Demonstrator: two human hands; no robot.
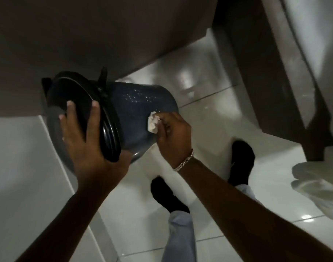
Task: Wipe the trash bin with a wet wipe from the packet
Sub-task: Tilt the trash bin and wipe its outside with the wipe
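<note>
Dark plastic, smooth and a little glossy — that is what the left hand (86,140) has to manage, and it looks light enough for one hand to carry. The trash bin (141,110) is held off the tiled floor (237,205), tipped on its side with the black lid (82,103) toward the camera and the base pointing away to the right. The left grip is clenched over the lid's rim, fingers (94,114) spread across the lid face and the palm under the edge; judging from this, the rim is the sound place to hold, since its lip gives purchase where the curved wall would likely slide.

Further right, the blue body carries a patch of small perforations and seems thin-walled, so firm pressing may flex it. The wet wipe (152,122) is bunched into a soft white wad, pressed against the lower side wall. The right hand (173,137) is closed on the wipe with its fingertips — a bracelet (183,161) sits at the wrist. A damp wall could turn slippery, so the lid hold probably needs to stay tight. The packet is not visible.
</note>
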